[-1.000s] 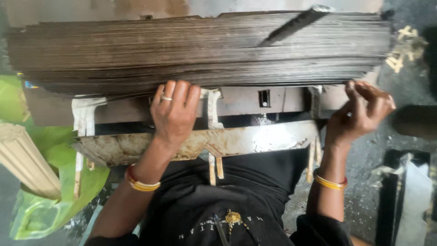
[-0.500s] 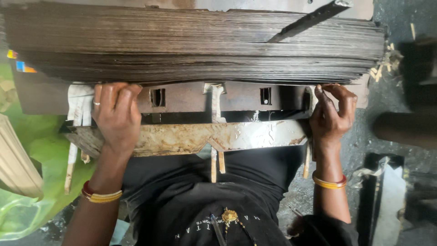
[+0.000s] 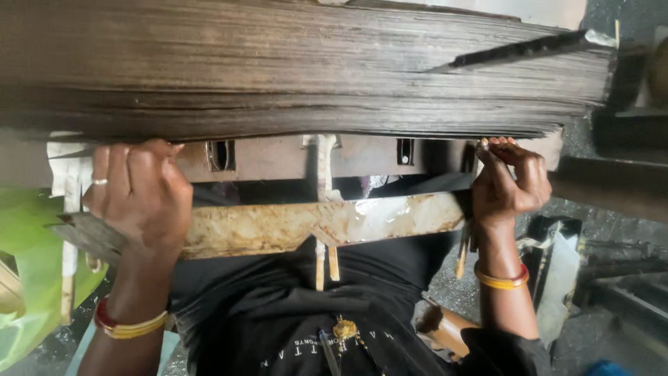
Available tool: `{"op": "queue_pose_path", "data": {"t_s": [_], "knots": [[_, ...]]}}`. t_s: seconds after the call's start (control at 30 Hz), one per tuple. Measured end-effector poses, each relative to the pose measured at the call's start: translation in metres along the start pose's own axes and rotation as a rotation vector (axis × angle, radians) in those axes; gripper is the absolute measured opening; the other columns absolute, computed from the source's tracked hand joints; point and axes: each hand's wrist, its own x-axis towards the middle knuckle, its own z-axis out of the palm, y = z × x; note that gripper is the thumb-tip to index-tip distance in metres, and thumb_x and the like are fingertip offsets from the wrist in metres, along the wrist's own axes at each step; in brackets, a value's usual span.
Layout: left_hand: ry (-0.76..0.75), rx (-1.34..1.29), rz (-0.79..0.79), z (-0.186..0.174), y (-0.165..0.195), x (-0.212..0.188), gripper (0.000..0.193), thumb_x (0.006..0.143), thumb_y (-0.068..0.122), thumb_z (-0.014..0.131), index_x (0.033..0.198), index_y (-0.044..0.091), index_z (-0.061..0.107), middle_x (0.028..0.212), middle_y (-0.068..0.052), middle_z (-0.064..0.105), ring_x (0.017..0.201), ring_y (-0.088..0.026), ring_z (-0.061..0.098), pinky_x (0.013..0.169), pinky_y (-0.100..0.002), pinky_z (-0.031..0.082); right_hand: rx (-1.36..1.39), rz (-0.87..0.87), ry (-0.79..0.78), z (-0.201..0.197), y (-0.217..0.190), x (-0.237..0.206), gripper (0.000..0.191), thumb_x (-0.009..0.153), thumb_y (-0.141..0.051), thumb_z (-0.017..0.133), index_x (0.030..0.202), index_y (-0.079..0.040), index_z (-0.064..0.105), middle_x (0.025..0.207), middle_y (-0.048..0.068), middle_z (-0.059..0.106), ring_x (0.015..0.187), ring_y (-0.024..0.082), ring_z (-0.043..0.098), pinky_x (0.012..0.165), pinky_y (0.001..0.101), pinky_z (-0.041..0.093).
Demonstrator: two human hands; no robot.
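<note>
A thick stack of thin dark sheets [image 3: 306, 76] lay across the top of the view, its layered front edge facing the person. Directly below the stack ran a brown metal rail [image 3: 278, 157] with two rectangular slots, and below that a worn, flaking cream-coloured plate [image 3: 313, 223] spanned the width between the hands.

The left hand [image 3: 139, 195] was positioned at the left end of the stack, fingers curled upward under its lower edge and across the rail. Its grip was clenched on that edge; a ring was visible on one finger and red and gold bangles [image 3: 129, 324] sat on the wrist.

The right hand [image 3: 511, 181] was positioned at the right end, fingertips hooked under the lowest sheets. Its grip was likewise closed on the stack edge. A gold bangle [image 3: 501, 278] circled the wrist.

A dark metal bar [image 3: 522, 50] lay tilted on top of the stack near its right end. Green material [image 3: 28, 264] showed at the left margin.
</note>
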Motion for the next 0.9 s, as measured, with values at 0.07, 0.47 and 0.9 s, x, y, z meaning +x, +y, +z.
{"op": "queue_pose_path", "data": {"t_s": [0.07, 0.47, 0.9], "knots": [[-0.070, 0.019, -0.014, -0.008, 0.003, -0.003, 0.040, 0.121, 0.024, 0.043, 0.087, 0.008, 0.054, 0.079, -0.004, 0.049, 0.071, -0.017, 0.049, 0.056, -0.032, 0.035, -0.026, -0.007, -0.032, 0.001, -0.002, 0.001, 0.017, 0.098, 0.009, 0.081, 0.101, -0.008, 0.083, 0.103, 0.009, 0.075, 0.097, 0.024, 0.073, 0.079, 0.0331, 0.059], [-0.193, 0.023, 0.021, -0.046, 0.038, 0.019, 0.009, 0.098, 0.012, 0.074, 0.106, 0.010, 0.070, 0.104, -0.006, 0.062, 0.095, -0.024, 0.061, 0.070, -0.038, 0.053, -0.063, -0.048, -0.162, -0.021, -0.031, 0.033, 0.020, 0.101, 0.004, 0.073, 0.115, -0.009, 0.077, 0.110, 0.009, 0.071, 0.095, 0.026, 0.068, 0.074, 0.0365, 0.054], [-0.640, -0.511, 0.059, -0.059, 0.099, -0.007, 0.069, 0.074, 0.037, 0.085, 0.130, 0.005, 0.059, 0.125, -0.013, 0.064, 0.120, -0.031, 0.057, 0.107, -0.048, 0.037, 0.403, 0.043, -0.677, -0.024, -0.170, 0.042, 0.059, 0.077, -0.034, 0.085, 0.117, 0.005, 0.066, 0.109, 0.022, 0.065, 0.105, 0.042, 0.059, 0.090, 0.0498, 0.051]]}}
